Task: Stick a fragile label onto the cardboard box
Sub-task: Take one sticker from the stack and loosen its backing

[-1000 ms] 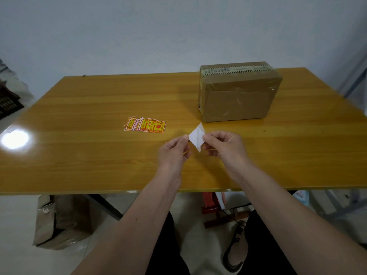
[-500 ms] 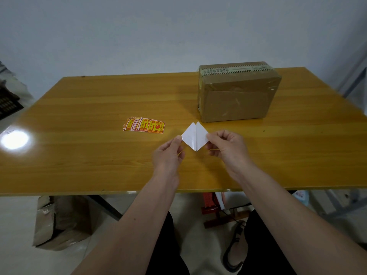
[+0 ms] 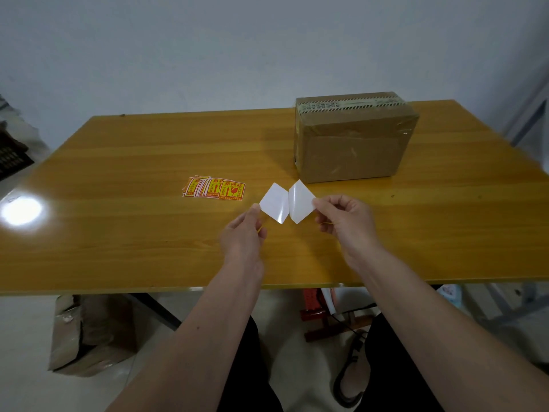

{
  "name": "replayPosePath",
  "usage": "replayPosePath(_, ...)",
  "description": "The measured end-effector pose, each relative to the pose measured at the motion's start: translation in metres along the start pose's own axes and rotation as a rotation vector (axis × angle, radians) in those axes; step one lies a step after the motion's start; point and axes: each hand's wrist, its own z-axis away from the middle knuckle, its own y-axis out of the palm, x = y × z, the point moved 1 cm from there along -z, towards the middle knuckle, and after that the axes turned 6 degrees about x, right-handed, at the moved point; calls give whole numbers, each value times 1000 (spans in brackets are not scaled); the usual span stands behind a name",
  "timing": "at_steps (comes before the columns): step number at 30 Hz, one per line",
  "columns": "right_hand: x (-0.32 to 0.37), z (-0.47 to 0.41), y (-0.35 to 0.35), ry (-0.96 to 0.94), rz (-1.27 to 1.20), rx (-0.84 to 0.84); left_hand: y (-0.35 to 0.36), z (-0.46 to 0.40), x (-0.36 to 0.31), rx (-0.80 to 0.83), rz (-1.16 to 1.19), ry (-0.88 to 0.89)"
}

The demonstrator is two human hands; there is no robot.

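Above the table's near half I hold one label peeled almost wholly from its backing, so two white squares meet along a thin seam. My left hand (image 3: 248,230) pinches the corner of the left white sheet (image 3: 274,203). My right hand (image 3: 344,218) pinches the corner of the right white sheet (image 3: 300,200). Which sheet is label and which is backing I cannot tell. The taped cardboard box (image 3: 353,141) stands just beyond my right hand. A fanned pile of red-and-yellow fragile labels (image 3: 214,188) lies to the left of the sheets.
The yellow wooden table (image 3: 118,233) carries a bright light glare at its left edge. Under the table sit a torn cardboard box (image 3: 89,337) on the floor at left and a red stool frame (image 3: 315,310). A dark crate (image 3: 12,156) stands far left.
My hands have moved apart, and the folded white piece has opened into two squares joined at one edge. The box and the label pile have stayed put.
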Motion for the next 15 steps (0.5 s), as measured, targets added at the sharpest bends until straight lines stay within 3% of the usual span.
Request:
replayPosePath(10, 3, -2, -7, -4, -23, -86, 2, 0, -1, -18, 9, 1)
replayPosePath(15, 6, -5, -15, -105, 54, -129, 2, -3, -1, 0, 35, 18)
